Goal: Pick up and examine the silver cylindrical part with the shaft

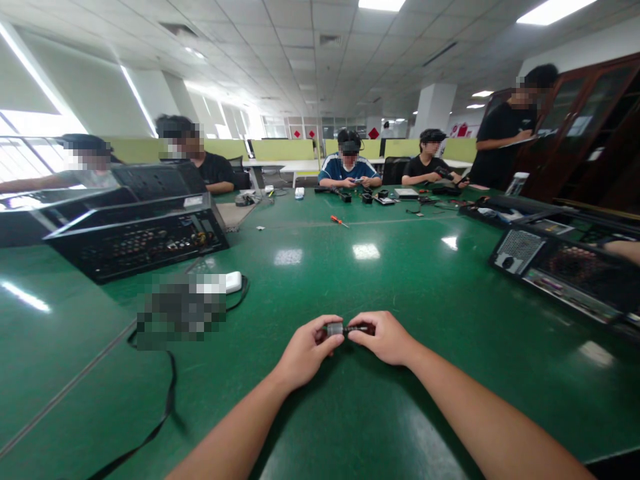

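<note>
In the head view, my left hand [301, 357] is closed around a small grey cylinder [335, 329], held between thumb and fingers. My right hand [389, 341] pinches a thin dark rod [357, 328] that points toward the cylinder's right end. Whether the rod and the cylinder are one piece or two, I cannot tell at this size. Both hands are close together, low over the green table [320, 283]. My fingers hide part of what they hold.
Open computer cases stand at the left [135, 240] and right [565, 267]. A black strap [173, 380] lies left of my arms, near a white device [233, 282]. An orange screwdriver [337, 219] lies farther back. Several people work around the table; one stands at the right.
</note>
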